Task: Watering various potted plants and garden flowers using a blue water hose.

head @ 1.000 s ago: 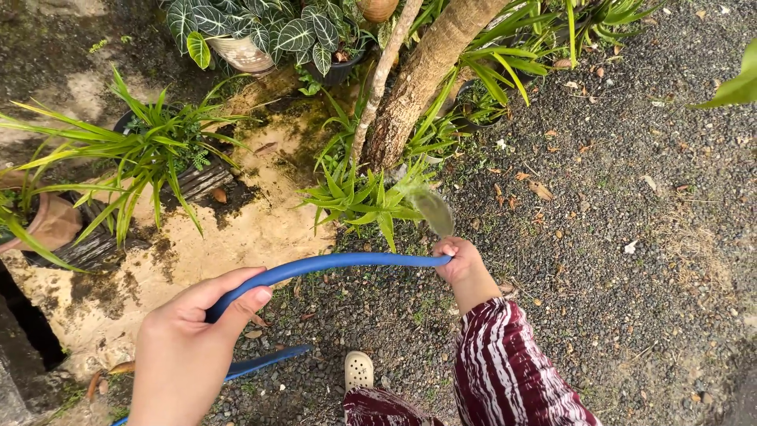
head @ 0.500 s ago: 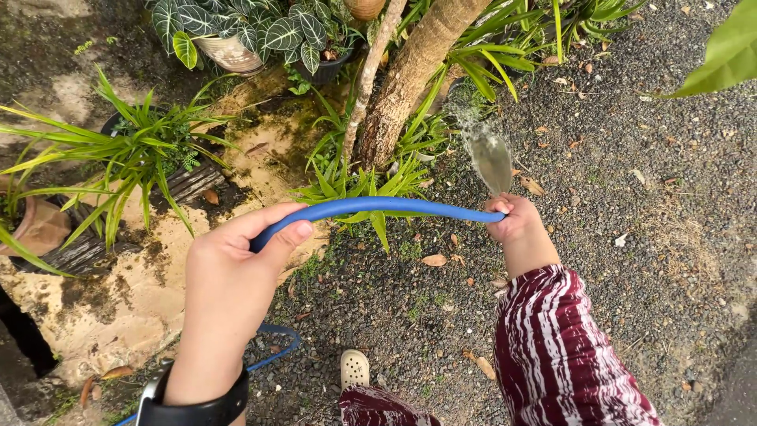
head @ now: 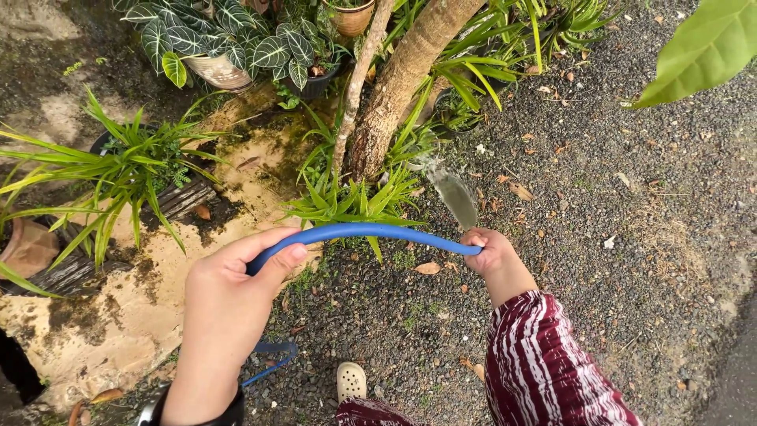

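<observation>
Hose (head: 359,230): blue, arched between both hands.
Left hand (head: 229,304): curled around hose.
Right hand (head: 489,251): clenched on hose end; water (head: 456,197) fans toward tree trunk (head: 394,87).

You have a slanted tree trunk (head: 398,79) at far centre, ringed by spiky green plants (head: 355,197). A patterned-leaf potted plant (head: 229,39) stands far left. Wet gravel (head: 631,237) covers the right; a pale clog (head: 351,381) sits near centre.
</observation>
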